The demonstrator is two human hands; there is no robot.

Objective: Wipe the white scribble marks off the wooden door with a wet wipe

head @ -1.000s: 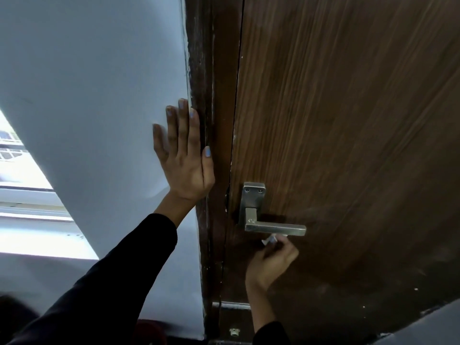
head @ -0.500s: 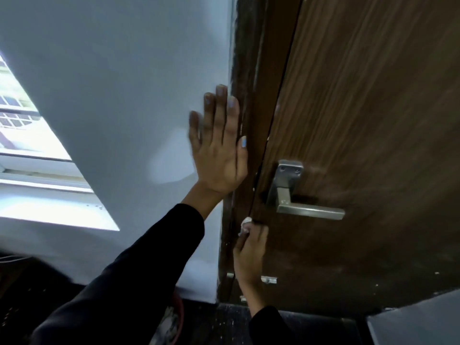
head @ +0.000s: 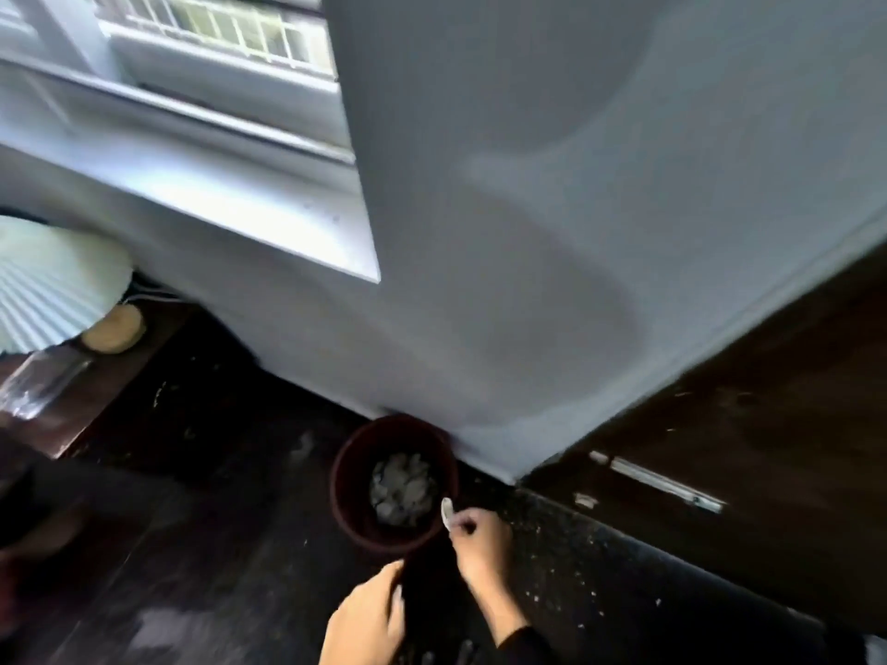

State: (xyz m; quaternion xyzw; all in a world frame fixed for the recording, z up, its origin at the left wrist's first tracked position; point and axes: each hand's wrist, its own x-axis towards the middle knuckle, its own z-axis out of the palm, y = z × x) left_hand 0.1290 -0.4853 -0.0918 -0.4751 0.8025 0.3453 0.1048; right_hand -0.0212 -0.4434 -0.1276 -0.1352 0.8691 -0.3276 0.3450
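My right hand (head: 477,544) pinches a small white wet wipe (head: 446,512) at the near right rim of a dark red bin (head: 348,482) on the floor. Several crumpled white wipes (head: 401,487) lie inside the bin. My left hand (head: 367,621) hangs low at the bottom edge with its fingers curled and nothing visible in it. Only the dark bottom part of the wooden door (head: 749,443) shows at the right; no white marks can be made out on it.
A grey wall (head: 552,232) fills the middle, with a window and sill (head: 201,151) at the upper left. A pleated white lampshade (head: 43,285) and a clear bottle (head: 38,381) stand on a low wooden surface at the left. The floor is dark.
The view has swung down from the door handle to the floor. My left hand came off the wall. My right hand carried the wipe down to the bin's rim.
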